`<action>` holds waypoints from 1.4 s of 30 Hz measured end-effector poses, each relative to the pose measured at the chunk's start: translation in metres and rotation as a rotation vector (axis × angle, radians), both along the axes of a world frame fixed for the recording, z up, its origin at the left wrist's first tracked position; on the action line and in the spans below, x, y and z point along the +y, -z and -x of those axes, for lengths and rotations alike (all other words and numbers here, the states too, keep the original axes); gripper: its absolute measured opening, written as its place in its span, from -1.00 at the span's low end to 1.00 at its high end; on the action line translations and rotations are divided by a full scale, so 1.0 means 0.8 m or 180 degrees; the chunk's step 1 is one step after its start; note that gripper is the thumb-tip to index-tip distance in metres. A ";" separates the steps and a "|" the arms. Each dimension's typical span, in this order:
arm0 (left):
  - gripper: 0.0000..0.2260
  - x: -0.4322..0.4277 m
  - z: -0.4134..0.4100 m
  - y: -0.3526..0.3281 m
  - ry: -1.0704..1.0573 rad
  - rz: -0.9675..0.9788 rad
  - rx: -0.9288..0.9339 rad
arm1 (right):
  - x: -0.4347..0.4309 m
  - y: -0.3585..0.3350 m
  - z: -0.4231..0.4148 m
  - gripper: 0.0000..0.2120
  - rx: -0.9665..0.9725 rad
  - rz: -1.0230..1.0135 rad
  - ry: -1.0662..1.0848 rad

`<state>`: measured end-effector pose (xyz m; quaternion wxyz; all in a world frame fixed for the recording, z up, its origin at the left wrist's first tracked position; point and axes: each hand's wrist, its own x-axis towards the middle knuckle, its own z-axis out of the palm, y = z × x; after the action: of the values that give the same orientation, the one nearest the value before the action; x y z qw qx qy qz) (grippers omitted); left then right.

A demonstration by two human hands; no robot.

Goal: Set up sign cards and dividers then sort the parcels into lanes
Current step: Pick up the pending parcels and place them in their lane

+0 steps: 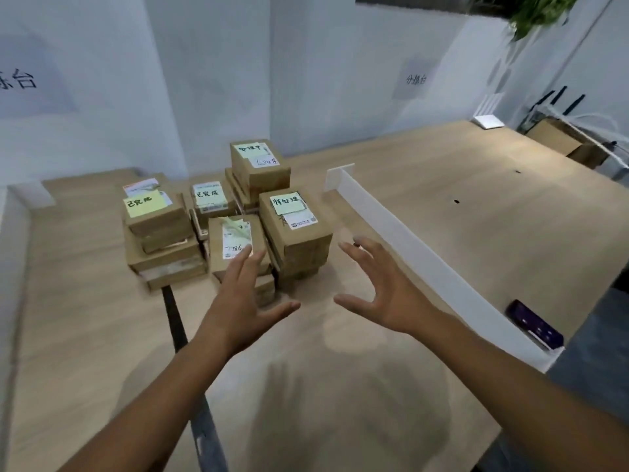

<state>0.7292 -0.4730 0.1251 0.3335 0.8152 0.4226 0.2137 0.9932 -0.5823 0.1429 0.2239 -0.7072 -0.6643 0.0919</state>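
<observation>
Several stacks of brown cardboard parcels stand clustered on the wooden table (442,233). Sticky notes with handwriting top the left stack (149,212), the back stack (258,165), the middle stack (209,199) and the right stack (294,229). A front stack (235,243) carries a white label reading 7786. My left hand (243,298) reaches out with spread fingers just in front of that front stack, holding nothing. My right hand (377,287) is spread open beside the right stack, also holding nothing. A long white divider (425,257) stands upright on the table to the right of the parcels.
A dark phone (534,324) lies right of the divider near the table edge. A white router (488,121) and an open cardboard box (565,141) sit at the far right. White partition walls with paper signs close off the back. A dark seam (175,321) runs between tabletops.
</observation>
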 end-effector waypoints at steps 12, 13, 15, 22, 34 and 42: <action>0.06 0.168 -0.131 0.098 -0.0173 0.0237 0.0250 | 0.223 0.091 -0.106 -0.14 0.0319 0.0691 -0.0290; 0.04 0.177 -0.139 0.107 -0.0151 0.0273 0.0280 | 0.238 0.100 -0.110 -0.13 0.0249 0.0792 -0.0278; -0.06 0.189 -0.152 0.123 -0.0128 0.0286 0.0326 | 0.260 0.121 -0.117 -0.14 0.0218 0.0931 -0.0342; -0.32 0.196 -0.166 0.146 -0.0316 0.0265 -0.0019 | 0.262 0.139 -0.124 -0.23 0.0477 0.0842 -0.0504; -0.22 0.038 -0.082 0.033 -0.0144 -0.0110 -0.0796 | 0.102 0.013 -0.054 -0.14 0.0467 0.0040 -0.0732; -0.18 -0.112 0.065 -0.055 -0.0499 -0.0890 -0.1360 | -0.007 -0.069 0.091 -0.04 0.0324 -0.0588 -0.1359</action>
<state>0.6771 -0.5626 0.1694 0.2816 0.7546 0.3708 0.4624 0.9201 -0.5878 0.1978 0.2964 -0.5217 -0.7922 0.1116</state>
